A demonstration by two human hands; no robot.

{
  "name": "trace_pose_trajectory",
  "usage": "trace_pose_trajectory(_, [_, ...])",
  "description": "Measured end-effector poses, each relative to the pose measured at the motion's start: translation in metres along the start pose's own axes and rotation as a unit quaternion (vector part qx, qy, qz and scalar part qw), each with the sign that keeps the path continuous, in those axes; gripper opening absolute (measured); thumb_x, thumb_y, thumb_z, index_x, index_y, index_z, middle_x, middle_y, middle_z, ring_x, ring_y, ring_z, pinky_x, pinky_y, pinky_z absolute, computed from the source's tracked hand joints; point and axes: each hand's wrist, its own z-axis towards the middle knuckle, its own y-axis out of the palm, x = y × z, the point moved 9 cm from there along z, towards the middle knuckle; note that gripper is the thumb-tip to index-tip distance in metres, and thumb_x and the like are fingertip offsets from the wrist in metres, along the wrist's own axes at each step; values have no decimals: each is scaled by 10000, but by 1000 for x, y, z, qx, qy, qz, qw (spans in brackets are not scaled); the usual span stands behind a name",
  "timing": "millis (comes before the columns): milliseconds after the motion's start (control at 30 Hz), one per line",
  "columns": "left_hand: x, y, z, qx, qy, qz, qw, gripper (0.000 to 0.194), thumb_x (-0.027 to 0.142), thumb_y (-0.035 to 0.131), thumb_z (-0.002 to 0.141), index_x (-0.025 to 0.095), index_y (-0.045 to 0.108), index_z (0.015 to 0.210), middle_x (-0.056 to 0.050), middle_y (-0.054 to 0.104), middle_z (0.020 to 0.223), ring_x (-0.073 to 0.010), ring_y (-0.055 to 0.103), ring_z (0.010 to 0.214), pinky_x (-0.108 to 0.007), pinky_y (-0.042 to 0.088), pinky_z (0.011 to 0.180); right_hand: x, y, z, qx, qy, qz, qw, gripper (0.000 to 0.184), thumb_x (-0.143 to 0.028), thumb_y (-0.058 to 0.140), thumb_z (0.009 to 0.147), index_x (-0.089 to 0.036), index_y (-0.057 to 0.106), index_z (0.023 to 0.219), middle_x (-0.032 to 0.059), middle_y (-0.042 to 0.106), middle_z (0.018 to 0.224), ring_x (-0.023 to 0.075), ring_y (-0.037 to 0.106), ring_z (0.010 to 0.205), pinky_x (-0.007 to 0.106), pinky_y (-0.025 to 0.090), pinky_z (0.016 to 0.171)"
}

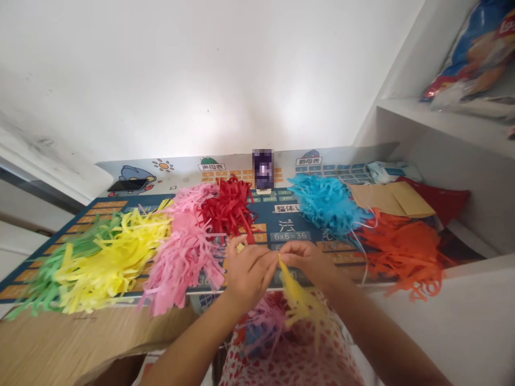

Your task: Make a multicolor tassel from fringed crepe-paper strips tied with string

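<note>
A yellow fringed paper tassel (296,294) hangs from my fingertips over my lap, its twisted top between both hands. My left hand (249,268) is closed in a pinch at that top. From the other side, my right hand (303,259) pinches the same spot, so the fingertips nearly meet. Something small and pale shows by my left fingers, too little to name. Below, pinkish-purple paper strips (269,317) lie on the heart-patterned cloth (245,367) over my lap. Just beyond my left hand are a red tassel (231,206) and pink tassels (187,252).
Yellow (116,260) and green tassels (46,273) spread at the left. Blue (328,203) and orange tassels (406,252) lie right, near a brown paper piece (392,198). A phone (129,185) rests back left. A blurred upright device (263,169) stands by the wall.
</note>
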Motion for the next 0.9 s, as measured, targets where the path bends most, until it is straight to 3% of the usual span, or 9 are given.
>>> trace_pose_trajectory(100, [0, 3, 0, -4, -15, 4, 1000, 98, 135, 590, 872, 222, 620, 907, 13, 746, 833, -127, 682, 744, -425, 347, 1053, 4, -2, -3, 27, -1, 9, 1000, 249, -419, 719, 732, -187, 649, 790, 4, 665, 732, 131, 606, 670, 255, 496, 655])
trace_pose_trajectory(200, [1, 9, 1, -20, -7, 26, 999, 95, 122, 570, 885, 206, 609, 908, 7, 749, 844, -122, 684, 748, -411, 336, 1057, -12, -12, -10, 103, -82, -144, 981, 146, -326, 677, 774, -198, 649, 839, 25, 694, 817, 160, 638, 764, 282, 494, 716])
trace_pose_trajectory(267, [1, 12, 1, -27, -2, 39, 999, 86, 129, 563, 894, 202, 606, 905, 5, 747, 845, -122, 683, 748, -387, 354, 1025, -25, -9, -15, 130, -139, -281, 940, 90, -272, 609, 837, -206, 670, 845, 32, 710, 806, 168, 644, 760, 302, 472, 738])
trace_pose_trajectory(367, [0, 16, -1, -27, -2, 48, 999, 68, 138, 572, 891, 196, 607, 900, -2, 744, 842, -131, 680, 748, -391, 368, 1001, -41, 1, -25, 165, -228, -431, 857, 130, -218, 564, 886, -215, 691, 859, 30, 722, 785, 172, 648, 759, 333, 427, 773])
trace_pose_trajectory(433, [0, 17, -2, -19, -10, 44, 999, 62, 132, 588, 881, 188, 611, 895, -6, 741, 830, -137, 679, 743, -406, 373, 1006, -50, 4, -33, 209, -285, -475, 806, 106, -203, 585, 882, -212, 686, 853, 35, 720, 805, 178, 642, 785, 340, 420, 776])
trace_pose_trajectory(500, [0, 15, -1, -3, -21, 33, 999, 69, 121, 598, 870, 185, 616, 887, -5, 739, 806, -137, 680, 735, -410, 389, 1002, -55, 5, -40, 247, -319, -484, 776, 85, -189, 596, 877, -209, 675, 852, 43, 707, 811, 176, 630, 789, 327, 439, 753])
trace_pose_trajectory(567, [2, 13, -1, 19, -35, 14, 999, 90, 113, 599, 867, 192, 625, 899, -4, 745, 810, -133, 686, 741, -409, 407, 998, -55, 4, -42, 268, -328, -473, 773, 91, -174, 585, 882, -211, 664, 861, 47, 692, 798, 167, 622, 766, 310, 467, 724])
trace_pose_trajectory(767, [2, 11, -8, 83, -89, -23, 992, 120, 125, 586, 883, 210, 652, 937, -27, 766, 868, -141, 712, 781, -418, 463, 977, -55, 4, -46, 289, -321, -412, 803, 159, -157, 559, 892, -228, 691, 946, 57, 710, 837, 166, 663, 766, 300, 534, 698])
trace_pose_trajectory(900, [-4, 14, -14, 89, -120, -50, 988, 127, 155, 573, 896, 216, 678, 932, -25, 770, 857, -144, 719, 783, -420, 494, 974, -48, -1, -39, 245, -265, -336, 870, 179, -198, 555, 892, -244, 724, 924, 50, 733, 847, 172, 688, 775, 305, 561, 717])
